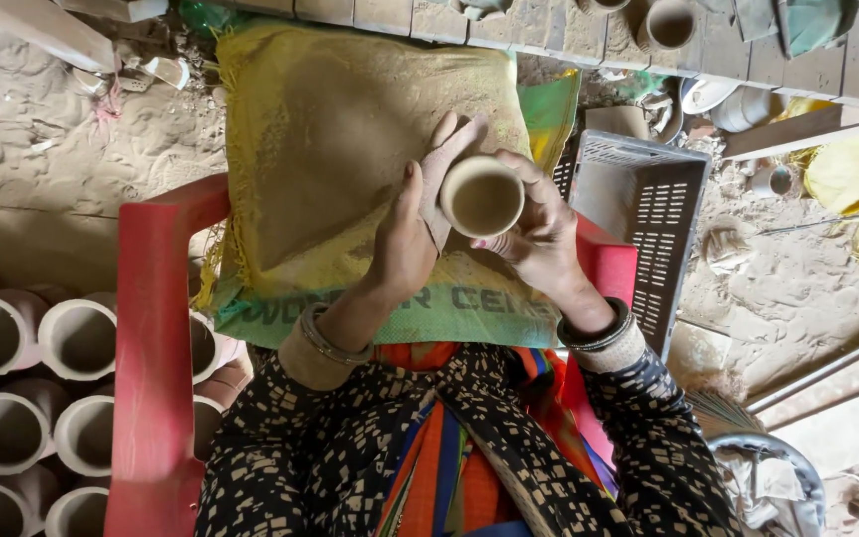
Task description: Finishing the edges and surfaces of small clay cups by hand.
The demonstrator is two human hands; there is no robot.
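A small unfired clay cup [481, 197], pale brown with its open mouth facing up, is held between both my hands above a dusty yellow and green woven sack [330, 129] lying over my lap. My left hand [412, 221] presses its palm and fingers against the cup's left side. On the right, my right hand [541, 231] wraps its fingers around the cup. Both wrists wear bangles. My sleeves are black with a cream pattern.
A red plastic chair frame [156, 328] surrounds the sack. Several clay pots [12, 383] lie stacked at the lower left. A grey slotted plastic crate [643, 214] stands to the right. More small clay cups [668, 25] sit on a brick ledge at the top. Sandy ground lies all around.
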